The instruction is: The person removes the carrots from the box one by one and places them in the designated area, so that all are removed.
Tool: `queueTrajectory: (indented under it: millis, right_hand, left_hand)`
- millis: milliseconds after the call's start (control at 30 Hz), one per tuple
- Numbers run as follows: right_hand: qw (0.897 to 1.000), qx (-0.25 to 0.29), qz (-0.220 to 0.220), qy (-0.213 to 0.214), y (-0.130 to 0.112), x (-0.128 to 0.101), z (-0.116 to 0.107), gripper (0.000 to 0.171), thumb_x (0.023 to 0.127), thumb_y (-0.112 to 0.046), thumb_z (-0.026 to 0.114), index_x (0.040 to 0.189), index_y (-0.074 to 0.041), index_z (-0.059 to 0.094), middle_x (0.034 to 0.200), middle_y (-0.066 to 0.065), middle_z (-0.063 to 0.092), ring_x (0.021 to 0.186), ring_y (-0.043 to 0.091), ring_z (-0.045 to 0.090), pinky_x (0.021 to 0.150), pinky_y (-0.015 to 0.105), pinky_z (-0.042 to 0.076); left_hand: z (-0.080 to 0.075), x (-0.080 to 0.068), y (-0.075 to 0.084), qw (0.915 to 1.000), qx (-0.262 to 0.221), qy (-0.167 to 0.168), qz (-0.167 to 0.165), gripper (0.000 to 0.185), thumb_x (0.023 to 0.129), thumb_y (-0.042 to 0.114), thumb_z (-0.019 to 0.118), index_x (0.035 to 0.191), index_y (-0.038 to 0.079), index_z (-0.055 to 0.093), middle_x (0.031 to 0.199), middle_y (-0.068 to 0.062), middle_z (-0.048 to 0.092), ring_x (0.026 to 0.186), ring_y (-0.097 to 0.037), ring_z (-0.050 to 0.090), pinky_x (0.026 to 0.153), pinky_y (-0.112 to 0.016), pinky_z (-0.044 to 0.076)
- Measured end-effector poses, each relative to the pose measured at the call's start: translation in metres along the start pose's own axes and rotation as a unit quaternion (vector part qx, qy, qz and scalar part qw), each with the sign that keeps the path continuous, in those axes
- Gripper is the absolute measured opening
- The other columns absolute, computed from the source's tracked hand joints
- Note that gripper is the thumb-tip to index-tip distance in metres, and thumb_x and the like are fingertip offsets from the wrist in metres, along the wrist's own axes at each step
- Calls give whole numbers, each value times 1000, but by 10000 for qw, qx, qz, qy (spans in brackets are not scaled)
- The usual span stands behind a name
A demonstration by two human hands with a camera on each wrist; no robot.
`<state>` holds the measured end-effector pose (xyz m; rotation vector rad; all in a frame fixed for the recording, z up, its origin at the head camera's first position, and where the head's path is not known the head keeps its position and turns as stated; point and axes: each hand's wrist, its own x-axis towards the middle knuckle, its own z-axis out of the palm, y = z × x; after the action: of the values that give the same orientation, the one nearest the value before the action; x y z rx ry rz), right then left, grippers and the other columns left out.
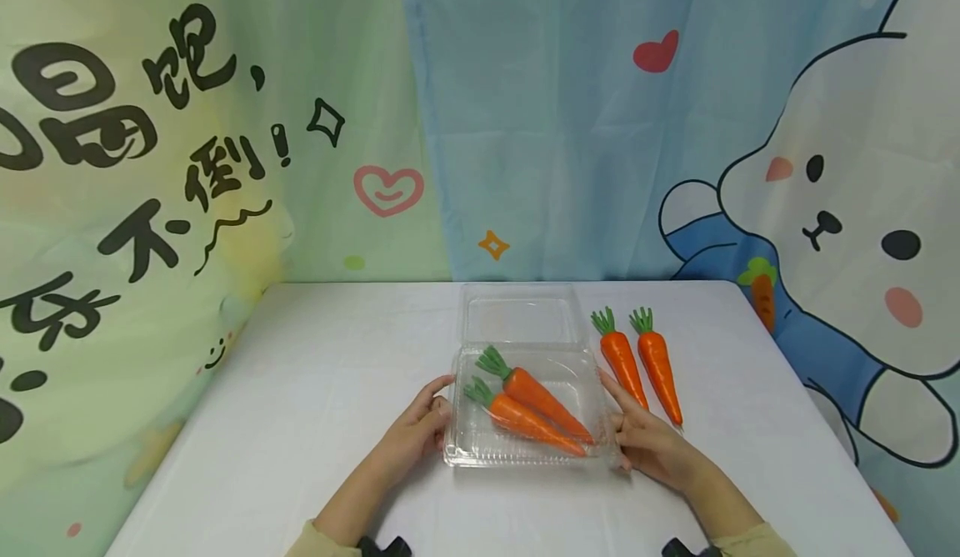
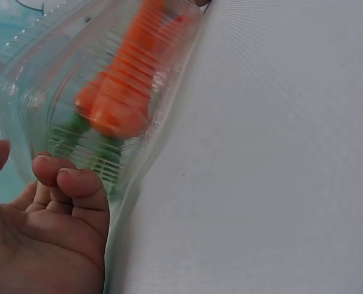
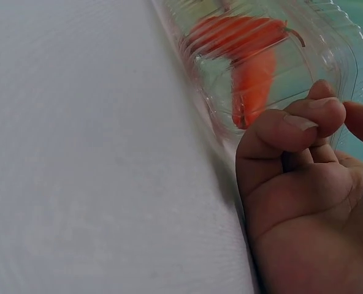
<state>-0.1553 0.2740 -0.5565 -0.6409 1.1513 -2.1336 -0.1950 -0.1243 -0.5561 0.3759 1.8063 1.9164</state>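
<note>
Both hands, left hand (image 1: 420, 428) and right hand (image 1: 645, 440), grip the clear clamshell box (image 1: 525, 449) by its sides, fingers curled on the rim. It holds two carrots (image 1: 536, 411); two loose carrots (image 1: 637, 365) lie at its 2 o'clock. Judging by this, loading is half done; next calls for freeing the right grip.

White table (image 1: 300, 390) standing against a printed fabric backdrop (image 1: 525, 123). Left panel: pale green-yellow, with black characters (image 1: 82, 115) and a pink heart outline (image 1: 387, 189). Centre panel: light blue, with red hearts (image 1: 656, 51) and an orange star (image 1: 493, 245). Right: a cartoon white rabbit (image 1: 847, 207). Lighting even and soft, probably diffuse indoor light; its source is out of view.
</note>
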Motion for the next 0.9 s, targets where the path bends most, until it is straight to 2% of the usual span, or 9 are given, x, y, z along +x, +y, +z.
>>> queueTrajectory:
  millis: [100, 167, 233, 367, 500, 733, 800, 900]
  right_hand:
    - [10000, -20, 44, -39, -1, 0, 1, 78, 99, 8, 20, 155, -30, -20, 95, 1, 60, 66, 23, 40, 74, 24, 52]
    - [9994, -224, 135, 224, -1, 0, 2, 81, 100, 7, 26, 156, -34, -15, 98, 0, 63, 63, 19, 44, 71, 23, 52]
    - [9970, -529, 199, 533, 0, 1, 3, 83, 100, 6, 33, 157, -36, -12, 109, 1, 64, 64, 14, 49, 67, 21, 51]
    - [9883, -1018, 268, 1103, 2, 4, 6, 87, 99, 5, 44, 158, -37, -6, 126, 10, 63, 66, 7, 56, 60, 19, 48]
    - [9851, -1111, 334, 1266, 2, 7, 7, 87, 99, 4, 45, 158, -35, -5, 122, 12, 65, 62, 7, 53, 58, 17, 47]
    - [9807, -1384, 429, 1311, 2, 7, 8, 85, 99, 0, 47, 158, -36, -3, 119, 11, 67, 63, 7, 53, 60, 18, 48]
    - [9740, -1698, 510, 1411, 0, 6, 8, 84, 100, -2, 48, 158, -35, -3, 115, 10, 68, 62, 6, 52, 59, 18, 48]
    - [9545, -2381, 624, 1683, -5, 5, 10, 84, 99, -4, 53, 159, -31, 1, 97, 6, 66, 54, 13, 46, 54, 19, 46]
  left_hand:
    - [0, 1, -1, 9999, 86, 103, -62, 52, 103, 27, 51, 150, 20, 31, 96, 3, 42, 71, -10, 44, 62, -21, 42]
    - [0, 1, -1, 9999, 124, 72, -77, 50, 103, 28, 50, 149, 18, 32, 99, 2, 41, 75, -10, 45, 64, -21, 44]
    - [1, 2, -2, 9997, 207, 20, -84, 49, 104, 29, 49, 148, 17, 33, 100, 1, 40, 78, -10, 45, 67, -22, 45]
    - [1, 1, -1, 9992, 402, 8, -65, 47, 104, 31, 48, 147, 14, 35, 100, 0, 39, 81, -9, 43, 70, -22, 45]
    - [1, 0, 0, 9990, 428, 72, -56, 47, 105, 33, 47, 147, 15, 36, 98, 0, 39, 80, -10, 42, 70, -22, 44]
    - [0, -1, 1, 9993, 364, 100, -72, 48, 105, 35, 45, 148, 16, 36, 108, -1, 41, 102, -14, 50, 88, -28, 51]
    - [0, -1, 1, 9992, 372, 130, -57, 48, 105, 36, 46, 148, 17, 37, 108, -1, 41, 102, -14, 50, 88, -29, 51]
    - [0, -1, 0, 9991, 389, 164, -9, 47, 105, 35, 46, 148, 18, 38, 106, 0, 43, 98, -13, 50, 87, -28, 51]
